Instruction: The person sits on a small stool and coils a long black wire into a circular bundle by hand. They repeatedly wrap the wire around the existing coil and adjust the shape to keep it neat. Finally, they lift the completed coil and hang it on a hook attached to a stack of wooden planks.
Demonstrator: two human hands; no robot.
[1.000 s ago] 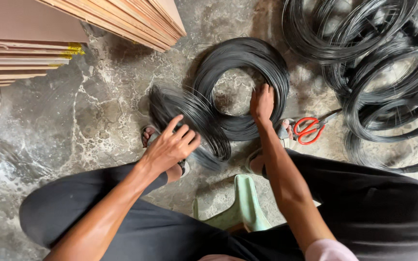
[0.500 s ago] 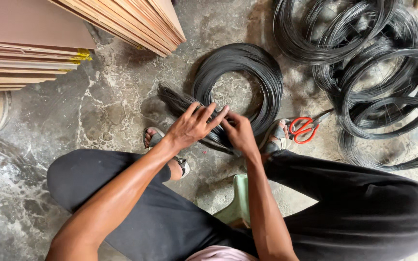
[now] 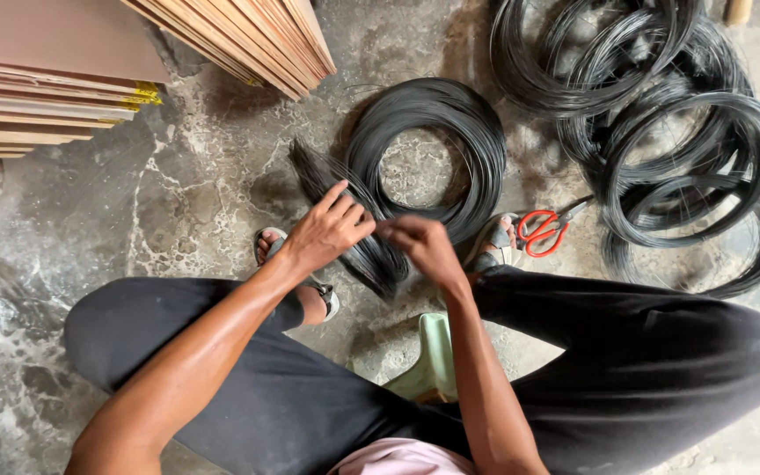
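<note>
At frame centre, the left hand lay half-open on a wire bundle; the right hand pinched strands beside a wire coil and scissors.

Label: we see one small yellow tag on the board stack's edge, upper left.
Packages, signs, screens: none.

Under me is a mottled grey concrete floor. On it lie a round coil of thin black wire, a straight bundle of cut black wire lengths just beside it, a heap of larger black wire coils to my right, red-handled scissors near my sandalled foot, and stacked pale wooden boards.
</note>
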